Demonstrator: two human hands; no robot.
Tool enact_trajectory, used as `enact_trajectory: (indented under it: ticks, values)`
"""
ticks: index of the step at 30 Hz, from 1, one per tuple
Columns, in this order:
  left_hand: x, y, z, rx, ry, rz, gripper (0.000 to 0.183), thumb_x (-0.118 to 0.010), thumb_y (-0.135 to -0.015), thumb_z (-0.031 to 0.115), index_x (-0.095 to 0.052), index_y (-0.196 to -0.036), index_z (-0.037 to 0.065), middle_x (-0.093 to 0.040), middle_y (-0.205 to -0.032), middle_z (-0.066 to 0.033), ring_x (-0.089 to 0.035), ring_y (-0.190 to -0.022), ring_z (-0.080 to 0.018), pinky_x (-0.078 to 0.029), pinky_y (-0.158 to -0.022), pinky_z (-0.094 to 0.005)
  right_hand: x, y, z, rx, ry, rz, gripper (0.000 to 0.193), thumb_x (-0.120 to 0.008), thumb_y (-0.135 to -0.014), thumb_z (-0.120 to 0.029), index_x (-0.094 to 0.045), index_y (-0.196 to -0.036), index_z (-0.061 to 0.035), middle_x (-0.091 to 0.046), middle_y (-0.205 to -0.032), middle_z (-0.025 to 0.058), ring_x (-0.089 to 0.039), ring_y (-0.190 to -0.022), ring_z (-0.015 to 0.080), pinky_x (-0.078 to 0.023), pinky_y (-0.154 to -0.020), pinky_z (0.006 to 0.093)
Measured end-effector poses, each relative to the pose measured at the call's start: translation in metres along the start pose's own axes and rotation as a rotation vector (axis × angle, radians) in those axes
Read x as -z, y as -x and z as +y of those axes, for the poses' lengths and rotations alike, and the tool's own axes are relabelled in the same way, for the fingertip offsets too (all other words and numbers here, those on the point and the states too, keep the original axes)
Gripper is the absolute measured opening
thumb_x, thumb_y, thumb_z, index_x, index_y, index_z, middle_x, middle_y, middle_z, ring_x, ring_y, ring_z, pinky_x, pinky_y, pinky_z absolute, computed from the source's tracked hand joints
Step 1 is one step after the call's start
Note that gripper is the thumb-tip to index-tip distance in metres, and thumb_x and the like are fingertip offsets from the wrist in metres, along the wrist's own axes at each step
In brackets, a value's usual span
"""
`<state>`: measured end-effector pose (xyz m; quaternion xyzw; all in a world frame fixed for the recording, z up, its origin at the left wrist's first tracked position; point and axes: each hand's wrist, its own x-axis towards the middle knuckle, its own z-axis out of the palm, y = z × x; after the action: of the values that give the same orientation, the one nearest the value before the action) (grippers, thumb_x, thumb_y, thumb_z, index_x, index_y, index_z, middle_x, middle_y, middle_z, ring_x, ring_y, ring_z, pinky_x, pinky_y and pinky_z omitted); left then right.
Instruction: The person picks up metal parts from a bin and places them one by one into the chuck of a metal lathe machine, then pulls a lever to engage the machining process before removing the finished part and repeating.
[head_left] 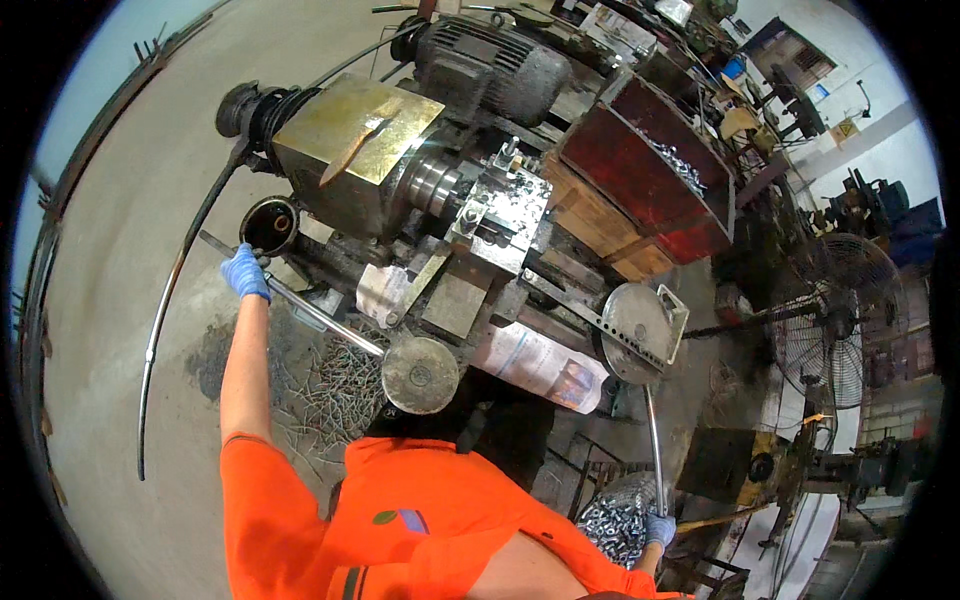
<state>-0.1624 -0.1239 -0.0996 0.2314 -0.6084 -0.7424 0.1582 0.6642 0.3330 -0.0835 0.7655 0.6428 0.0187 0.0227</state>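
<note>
My left hand (245,272), in a blue glove, is closed round a bare metal lever (325,320) that runs to a round metal disc (420,375) in front of my chest. Low on the right, my right hand (659,531), gloved too, is closed at the lower end of a second metal lever (655,440). That lever reaches up to a round plate (636,325) on the machine's right side. Between the two levers stands a greasy lathe-like machine with a shiny chuck (432,187) and a metal slide block (505,205) covered in bright bits.
A wooden-handled tool (350,158) lies on the brass-coloured cover (300,130). Behind are a motor (490,75) and a dark red bin (640,160). Small metal parts (612,528) fill a container beside my right hand. Metal shavings (340,400) litter the floor; a fan (830,320) stands right.
</note>
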Motion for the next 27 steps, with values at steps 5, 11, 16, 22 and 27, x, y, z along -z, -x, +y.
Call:
enact_trajectory:
  ticks: [5,11,16,22,27]
  values:
    - [-0.005,0.009,0.011,0.004,-0.052,-0.031,0.012,-0.055,-0.079,0.007,-0.053,-0.076,-0.004,-0.059,-0.059,-0.0131,-0.055,-0.041,-0.0184,-0.044,-0.036,-0.029,0.0,0.005,0.004,-0.047,0.009,-0.032,0.036,-0.066,-0.062,-0.029,-0.064,-0.081,0.0026,-0.062,-0.084,0.0268,-0.06,-0.085,0.0395,-0.047,-0.072,0.0433]
    - [0.001,0.018,0.011,0.008,0.011,-0.089,0.014,-0.054,-0.082,0.01,-0.055,-0.08,-0.004,-0.059,-0.06,-0.0128,-0.056,-0.042,-0.019,-0.046,-0.037,-0.0293,-0.008,0.002,0.008,-0.07,0.036,-0.016,0.038,-0.067,-0.063,-0.031,-0.065,-0.083,0.0016,-0.062,-0.083,0.026,-0.06,-0.084,0.0391,-0.048,-0.072,0.0427]
    - [0.002,0.018,0.011,0.058,-0.01,-0.094,0.015,-0.054,-0.082,0.011,-0.054,-0.081,-0.004,-0.059,-0.06,-0.0131,-0.055,-0.041,-0.0196,-0.048,-0.037,-0.0301,0.005,0.013,-0.007,-0.09,0.007,-0.022,0.039,-0.067,-0.062,-0.031,-0.064,-0.083,0.0022,-0.062,-0.083,0.0264,-0.061,-0.084,0.0393,-0.048,-0.073,0.0423]
    - [0.001,0.013,0.006,0.058,0.008,-0.076,0.016,-0.054,-0.081,0.011,-0.054,-0.081,-0.005,-0.059,-0.06,-0.014,-0.055,-0.04,-0.0194,-0.046,-0.036,-0.0298,0.004,0.014,-0.002,-0.106,0.003,-0.052,0.041,-0.068,-0.061,-0.032,-0.063,-0.083,0.003,-0.061,-0.086,0.0276,-0.06,-0.086,0.0391,-0.047,-0.075,0.042]
    - [0.0,0.011,0.003,0.066,0.003,-0.073,0.016,-0.054,-0.082,0.011,-0.054,-0.083,-0.005,-0.061,-0.061,-0.0141,-0.056,-0.041,-0.0194,-0.045,-0.036,-0.0295,0.014,0.025,-0.011,-0.118,0.011,-0.034,0.043,-0.069,-0.062,-0.034,-0.064,-0.084,0.0023,-0.061,-0.086,0.0275,-0.06,-0.087,0.0392,-0.047,-0.075,0.0427]
